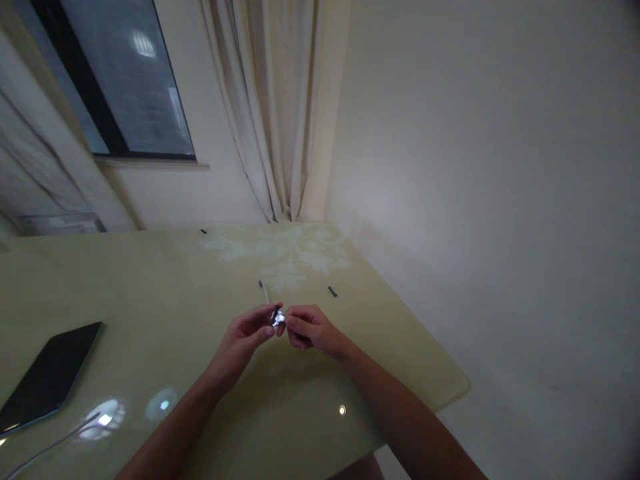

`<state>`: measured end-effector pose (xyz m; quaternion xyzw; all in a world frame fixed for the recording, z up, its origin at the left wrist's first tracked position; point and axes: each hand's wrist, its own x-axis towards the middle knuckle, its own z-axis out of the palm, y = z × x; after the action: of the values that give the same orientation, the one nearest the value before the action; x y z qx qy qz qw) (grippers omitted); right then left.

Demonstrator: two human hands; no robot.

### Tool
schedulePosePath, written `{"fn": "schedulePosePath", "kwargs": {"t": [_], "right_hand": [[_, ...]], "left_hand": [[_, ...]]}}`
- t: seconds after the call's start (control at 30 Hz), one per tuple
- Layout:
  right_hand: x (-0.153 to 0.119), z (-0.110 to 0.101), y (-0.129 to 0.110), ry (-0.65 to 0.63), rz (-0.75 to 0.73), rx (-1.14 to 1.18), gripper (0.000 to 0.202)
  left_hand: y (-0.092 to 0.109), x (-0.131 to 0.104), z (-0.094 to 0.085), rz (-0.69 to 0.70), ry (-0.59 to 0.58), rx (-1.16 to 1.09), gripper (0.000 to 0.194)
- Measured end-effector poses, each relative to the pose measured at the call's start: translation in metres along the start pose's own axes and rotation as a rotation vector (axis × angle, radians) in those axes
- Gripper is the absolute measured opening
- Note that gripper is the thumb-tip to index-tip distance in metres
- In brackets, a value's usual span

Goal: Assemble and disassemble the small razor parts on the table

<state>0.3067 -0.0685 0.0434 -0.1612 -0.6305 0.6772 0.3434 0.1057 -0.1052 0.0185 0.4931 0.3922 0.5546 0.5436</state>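
Observation:
My left hand (246, 337) grips a small shiny silver-and-black piece (278, 318) between thumb and fingers, a little above the table. From the right, my right hand (311, 328) pinches the silver end of the same piece, its other fingers curled in. The piece is too small for me to tell its kind. Just beyond the hands, a thin white rod or cable with a dark tip (265, 291) shows; its near end is hidden behind my fingers. A short dark stick (333, 291) lies on the table past my right hand.
The pale glossy table (150, 287) has a rounded corner at right, beside a white wall (490, 200). A black tablet (50, 373) and a white cable (55, 443) lie at left. Another small dark piece (203, 231) is near the far edge. Curtains (280, 113) hang behind.

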Motion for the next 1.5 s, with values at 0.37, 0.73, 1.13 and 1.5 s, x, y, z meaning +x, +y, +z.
{"fn": "schedulePosePath", "kwargs": {"t": [0.37,0.73,1.13,1.5], "right_hand": [[0.001,0.002,-0.004,0.039,0.034,-0.023,0.046],[0.000,-0.004,-0.004,0.033,0.035,-0.090,0.046],[0.000,-0.013,0.006,0.007,0.061,-0.301,0.051],[0.004,-0.010,0.007,0.144,-0.082,-0.722,0.043]], "left_hand": [[0.002,-0.001,0.000,0.003,-0.014,0.020,0.046],[0.017,-0.003,0.004,0.044,0.023,0.112,0.041],[0.018,-0.001,-0.005,0.181,0.009,0.435,0.031],[0.011,0.002,-0.006,0.053,0.029,0.399,0.045]]}}
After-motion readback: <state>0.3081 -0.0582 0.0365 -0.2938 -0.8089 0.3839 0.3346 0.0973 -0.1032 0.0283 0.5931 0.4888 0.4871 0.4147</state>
